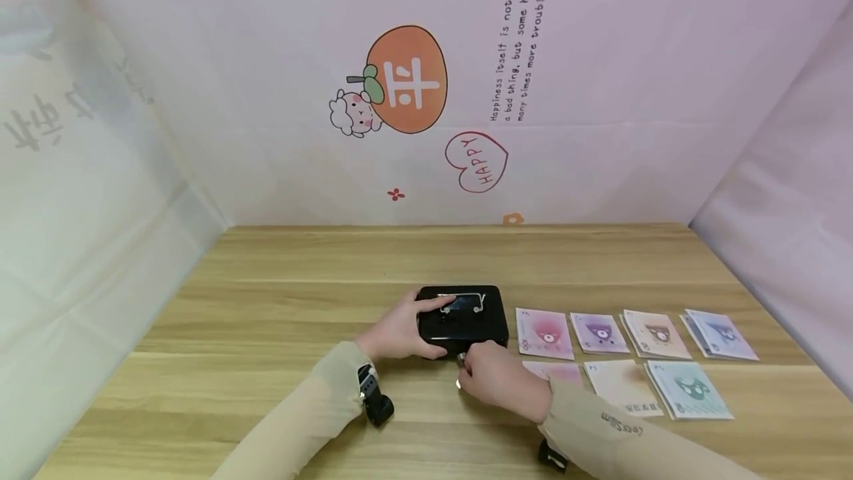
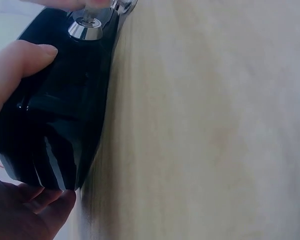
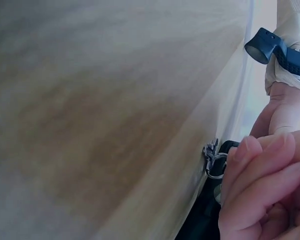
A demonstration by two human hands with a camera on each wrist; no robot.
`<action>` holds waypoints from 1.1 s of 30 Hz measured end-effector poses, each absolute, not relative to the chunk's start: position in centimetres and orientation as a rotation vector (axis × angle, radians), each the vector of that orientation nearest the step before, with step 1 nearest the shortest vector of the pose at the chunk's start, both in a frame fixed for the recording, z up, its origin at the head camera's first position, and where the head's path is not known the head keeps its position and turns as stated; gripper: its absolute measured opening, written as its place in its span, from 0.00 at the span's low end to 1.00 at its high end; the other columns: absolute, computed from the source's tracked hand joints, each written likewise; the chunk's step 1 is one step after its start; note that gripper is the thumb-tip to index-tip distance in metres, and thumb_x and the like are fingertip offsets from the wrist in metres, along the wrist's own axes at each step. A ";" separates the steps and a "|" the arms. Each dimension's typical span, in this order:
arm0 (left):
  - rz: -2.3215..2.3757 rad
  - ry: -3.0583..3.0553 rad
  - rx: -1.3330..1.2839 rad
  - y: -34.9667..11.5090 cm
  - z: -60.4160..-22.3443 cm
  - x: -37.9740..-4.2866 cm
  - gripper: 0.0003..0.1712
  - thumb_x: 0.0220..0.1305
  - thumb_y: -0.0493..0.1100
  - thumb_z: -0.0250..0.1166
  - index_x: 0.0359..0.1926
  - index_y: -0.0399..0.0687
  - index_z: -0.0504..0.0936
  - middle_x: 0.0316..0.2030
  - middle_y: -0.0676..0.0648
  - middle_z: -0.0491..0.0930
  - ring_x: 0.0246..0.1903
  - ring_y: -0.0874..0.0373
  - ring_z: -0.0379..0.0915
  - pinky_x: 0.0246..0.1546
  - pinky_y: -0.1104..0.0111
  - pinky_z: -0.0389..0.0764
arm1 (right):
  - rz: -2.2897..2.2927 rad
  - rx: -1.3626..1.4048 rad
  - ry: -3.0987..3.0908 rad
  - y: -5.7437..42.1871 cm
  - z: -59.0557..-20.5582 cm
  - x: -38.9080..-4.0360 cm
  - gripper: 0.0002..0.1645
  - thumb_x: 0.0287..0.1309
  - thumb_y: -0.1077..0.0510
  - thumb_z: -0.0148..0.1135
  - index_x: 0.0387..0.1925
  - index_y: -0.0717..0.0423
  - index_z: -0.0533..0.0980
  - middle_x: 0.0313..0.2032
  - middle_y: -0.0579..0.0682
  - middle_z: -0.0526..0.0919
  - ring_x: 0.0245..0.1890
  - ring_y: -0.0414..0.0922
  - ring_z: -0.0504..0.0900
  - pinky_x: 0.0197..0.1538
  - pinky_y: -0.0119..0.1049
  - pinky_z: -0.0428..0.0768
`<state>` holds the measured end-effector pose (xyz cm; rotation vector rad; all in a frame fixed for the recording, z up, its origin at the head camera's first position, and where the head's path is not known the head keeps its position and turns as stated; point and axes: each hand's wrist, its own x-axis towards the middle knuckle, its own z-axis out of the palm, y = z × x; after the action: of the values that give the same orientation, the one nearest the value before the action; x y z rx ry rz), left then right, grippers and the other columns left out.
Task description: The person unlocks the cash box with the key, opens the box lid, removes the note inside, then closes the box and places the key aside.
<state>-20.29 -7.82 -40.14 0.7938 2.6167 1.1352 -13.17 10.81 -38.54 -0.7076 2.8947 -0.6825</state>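
Note:
A small black metal cash box (image 1: 493, 317) with a wire handle (image 1: 466, 295) on its lid rests on the table. My left hand (image 1: 400, 328) grips the box's left end, thumb (image 2: 27, 60) along the front and other fingers around the far side. In the left wrist view, a silver lock (image 2: 86, 31) with a key (image 2: 92, 12) in it stands out from the front. My right hand (image 1: 500, 378) pinches that key at the lock, its fingers curled and covering most of it. A key ring (image 3: 217, 167) with more keys hangs beside those fingers.
To the right of the box, play banknotes with cartoon bears lie in two rows, among them a pink note (image 1: 545, 333), a purple note (image 1: 600, 333) and a green stack (image 1: 691, 390). The wooden table (image 1: 280, 280) meets a printed cloth backdrop (image 1: 286, 154) behind and at both sides.

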 end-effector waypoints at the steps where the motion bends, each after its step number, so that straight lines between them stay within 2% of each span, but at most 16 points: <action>1: 1.138 2.613 0.783 -7.9 -40.2 -20.2 0.48 0.41 0.46 0.78 0.66 0.65 0.68 0.67 0.31 0.53 0.61 0.41 0.60 0.60 0.53 0.67 | -0.696 -0.719 2.879 10.9 -38.6 -13.2 0.24 0.46 0.65 0.57 0.02 0.52 0.60 0.06 0.36 0.56 0.08 0.35 0.57 0.14 0.27 0.53; 6: 1.131 2.601 0.730 -8.1 -40.5 -20.2 0.48 0.43 0.49 0.77 0.67 0.68 0.67 0.69 0.27 0.46 0.65 0.34 0.53 0.62 0.48 0.65 | -0.739 -0.726 2.785 11.2 -38.6 -13.1 0.23 0.46 0.66 0.56 0.02 0.53 0.63 0.04 0.37 0.61 0.06 0.33 0.59 0.13 0.26 0.55; 12: 1.152 2.606 0.677 -8.3 -40.7 -20.7 0.47 0.45 0.49 0.76 0.67 0.70 0.65 0.70 0.27 0.41 0.66 0.31 0.50 0.60 0.47 0.67 | -0.790 -0.746 2.690 12.0 -37.9 -12.8 0.24 0.46 0.64 0.57 0.02 0.50 0.60 0.06 0.34 0.56 0.08 0.32 0.56 0.14 0.24 0.53; 14: 1.151 2.607 0.666 -8.3 -40.7 -20.7 0.47 0.45 0.49 0.76 0.67 0.70 0.65 0.71 0.27 0.40 0.66 0.31 0.50 0.60 0.47 0.67 | -0.859 -0.756 2.672 12.4 -37.3 -12.9 0.22 0.48 0.64 0.56 0.03 0.53 0.64 0.06 0.34 0.57 0.08 0.31 0.57 0.14 0.24 0.54; 19: 1.155 2.601 0.668 -8.2 -40.7 -20.8 0.48 0.44 0.49 0.76 0.67 0.69 0.65 0.70 0.27 0.41 0.66 0.31 0.51 0.61 0.47 0.67 | -0.995 -0.719 2.675 13.8 -35.5 -13.7 0.19 0.56 0.61 0.55 0.10 0.57 0.73 0.08 0.36 0.65 0.10 0.32 0.62 0.14 0.24 0.58; 24: 1.165 2.602 0.696 -8.1 -40.7 -21.0 0.48 0.44 0.49 0.77 0.67 0.69 0.66 0.70 0.27 0.43 0.66 0.32 0.52 0.60 0.46 0.66 | -1.136 -0.594 2.702 15.9 -34.2 -14.9 0.20 0.64 0.55 0.54 0.16 0.56 0.71 0.13 0.42 0.71 0.14 0.35 0.66 0.17 0.27 0.63; 29: 1.155 2.593 0.713 -8.1 -40.5 -21.0 0.48 0.44 0.48 0.76 0.67 0.68 0.66 0.70 0.27 0.41 0.67 0.32 0.49 0.61 0.46 0.65 | -1.278 -0.400 2.724 18.2 -33.6 -17.2 0.20 0.66 0.51 0.54 0.23 0.59 0.75 0.18 0.48 0.73 0.18 0.40 0.69 0.19 0.30 0.67; 33: 1.144 2.595 0.722 -8.1 -40.6 -21.0 0.47 0.44 0.48 0.76 0.67 0.68 0.65 0.70 0.27 0.41 0.67 0.32 0.48 0.62 0.46 0.65 | -1.348 -0.285 2.733 20.0 -34.1 -19.3 0.19 0.67 0.52 0.53 0.31 0.65 0.78 0.20 0.46 0.74 0.21 0.39 0.70 0.22 0.30 0.70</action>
<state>-21.04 -8.08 -40.58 0.7218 2.5950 1.1438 -19.31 20.01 -34.12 -0.2847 2.7329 -1.3476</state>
